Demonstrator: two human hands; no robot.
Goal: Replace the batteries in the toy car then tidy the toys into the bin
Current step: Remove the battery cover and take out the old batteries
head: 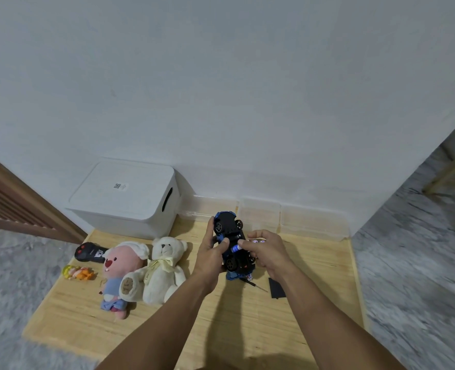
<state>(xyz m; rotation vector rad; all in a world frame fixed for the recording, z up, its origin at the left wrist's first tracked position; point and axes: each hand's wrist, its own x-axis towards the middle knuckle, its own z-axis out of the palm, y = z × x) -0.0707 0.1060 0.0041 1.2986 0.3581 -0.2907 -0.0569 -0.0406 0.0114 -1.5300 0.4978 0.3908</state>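
Observation:
A blue toy car (230, 231) is held upside down above the wooden table (221, 316), its black underside and wheels facing me. My left hand (210, 252) grips the car's left side, thumb on the underside. My right hand (265, 248) pinches a blue-and-white battery (235, 248) at the car's open compartment, with more batteries (255, 240) tucked in its fingers. The white lidded bin (126, 198) stands at the back left. A black battery cover (276, 287) and a thin screwdriver (255, 284) lie on the table under my right wrist.
On the left lie a white teddy bear (165, 265), a pink plush in blue clothes (119, 273), a small yellow-orange figure (78, 273) and a black remote control (90, 252). Clear plastic boxes (287, 217) line the wall behind. Grey carpet surrounds the table.

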